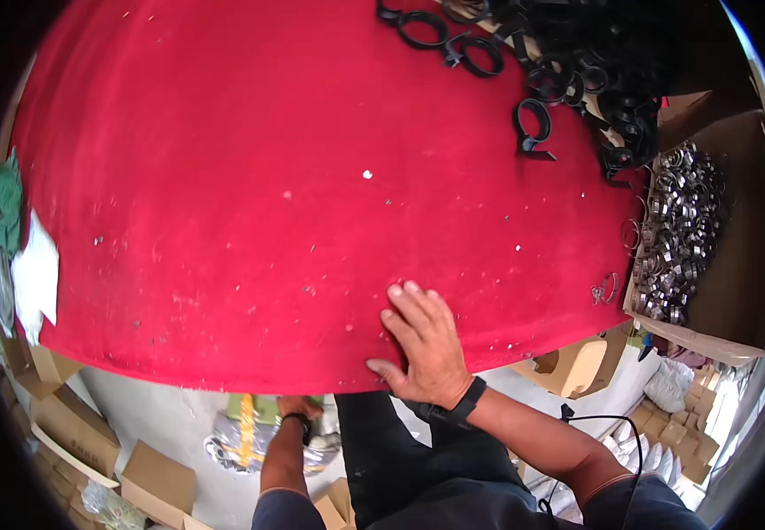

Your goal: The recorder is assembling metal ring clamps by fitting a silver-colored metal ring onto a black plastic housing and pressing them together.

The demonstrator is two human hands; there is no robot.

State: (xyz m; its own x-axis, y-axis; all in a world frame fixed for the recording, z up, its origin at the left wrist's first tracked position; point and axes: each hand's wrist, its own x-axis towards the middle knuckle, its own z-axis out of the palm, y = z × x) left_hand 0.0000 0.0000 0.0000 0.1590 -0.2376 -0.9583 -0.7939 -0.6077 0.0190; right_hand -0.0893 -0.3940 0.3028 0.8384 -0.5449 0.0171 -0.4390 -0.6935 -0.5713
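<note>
My right hand point(427, 349) rests on the red-covered table point(223, 159) near its front edge, fingers spread and holding nothing. A dark band circles that wrist. My left hand point(298, 407) is low, past the table's front edge, above or against a clear plastic-wrapped bundle point(246, 433) with green and yellow parts. Its fingers are small and partly hidden, so what they hold cannot be made out. Away from both hands, black ring-shaped clamps point(533, 124) are at the far right of the table.
A cardboard box point(709, 338) of small metal clamps point(678, 234) stands at the right edge. Loose metal clamps point(606, 289) lie beside it. Green cloth point(4, 203) and a white sheet point(36, 274) are at the left edge. Open cartons point(157, 481) stand on the floor point(140, 406).
</note>
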